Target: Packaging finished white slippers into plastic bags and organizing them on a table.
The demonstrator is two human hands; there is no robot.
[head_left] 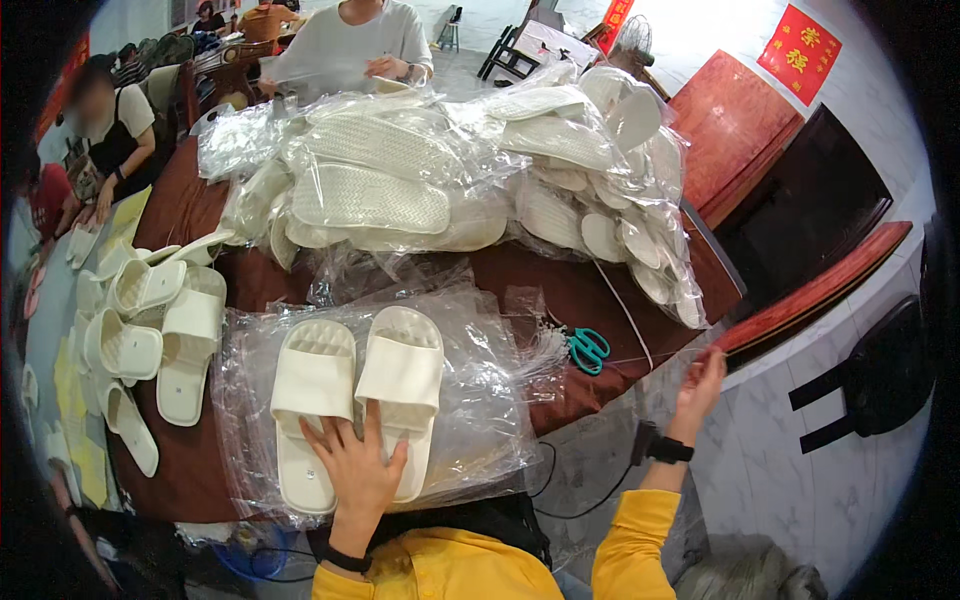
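A pair of cream slide slippers [398,375] lies side by side, toes away from me, on a stack of clear plastic bags [490,430]. My left hand [355,470] rests over the pair with its fingers spread, fingertips at the foot openings below the straps. Off the table's right edge, my right hand [697,392] is raised with its fingers drawn together. A thin pale strand seems to run toward its fingertips; what they hold is too small to make out. Teal-handled scissors [588,350] lie between the bags and that hand.
Bagged slippers [375,190] are heaped across the far side of the brown-covered table [500,270]. Loose slippers [190,340] pile up at the left. A person in white [350,50] stands beyond the heap; another person [120,130] works at the far left. A black backpack [870,380] is at right.
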